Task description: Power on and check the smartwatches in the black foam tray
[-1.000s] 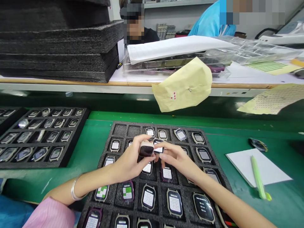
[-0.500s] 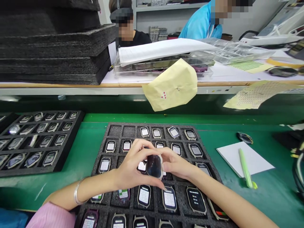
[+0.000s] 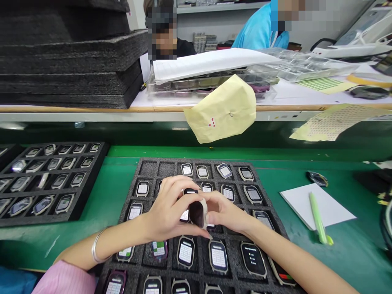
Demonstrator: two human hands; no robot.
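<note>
Both hands meet over the middle of a black foam tray (image 3: 153, 167) whose pockets hold several smartwatch bodies with lit screens. My left hand (image 3: 167, 210) and my right hand (image 3: 226, 210) pinch one watch body (image 3: 198, 212) between them; it has a beige case and a dark screen and is held on edge, tilted, just above the tray. A silver bangle sits on my left wrist above a pink sleeve. Two pockets at the tray's far left corner are vacant.
A second foam tray (image 3: 94, 171) of watches lies left on the green belt. White paper (image 3: 318, 204) with a green pen (image 3: 318, 218) lies right, a small dark part (image 3: 317, 177) beyond it. A raised shelf carries stacked foam sheets (image 3: 70, 57), clear trays and a yellow envelope (image 3: 222, 108). Two people sit behind.
The watch body came up off the tray and was turned in my fingers from flat to standing on edge. The view shifted slightly right.
</note>
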